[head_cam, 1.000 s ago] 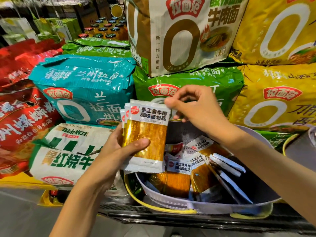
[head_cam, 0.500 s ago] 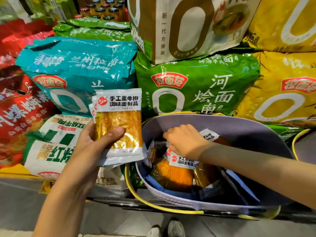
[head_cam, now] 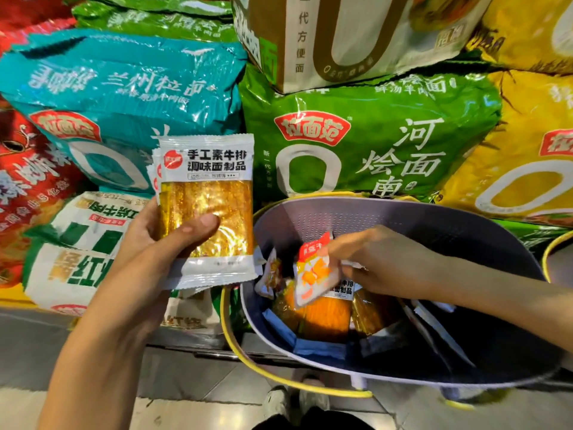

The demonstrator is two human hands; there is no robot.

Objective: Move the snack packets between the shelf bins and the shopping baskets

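The small red-and-white packet (head_cam: 313,271) is hanging just inside the lavender basket (head_cam: 403,209), lifted a little clear of the orange packets (head_cam: 322,318) lying heaped on the basket's bottom. The right hand (head_cam: 381,262) is pinching it by its right edge, fingers (head_cam: 336,248) curled in on the wrapper. The packet is tilting, its long axis running roughly up and down with the top leaning right.

Up and to the left of it, just beyond the basket's rim, the left hand (head_cam: 148,243) is holding a stack of orange packets (head_cam: 206,209) upright, label at the top, long axis vertical. The thumb (head_cam: 198,225) is pressing across the front face while the other fingers are wrapping round behind; how many packets are in the stack I cannot tell, though a few edges are peeking out at the left.

So the right hand is the nearer one to the basket's contents, and the stack is waiting leftward and higher. To my eye any joining of the two is going to mean carrying the pinched packet up over the rim and turning it to match the upright stack.

Behind both hands, big green (head_cam: 372,144) and teal (head_cam: 124,88) noodle bags are crowding the shelf; the basket's yellow handle (head_cam: 248,361) is drooping toward the floor.
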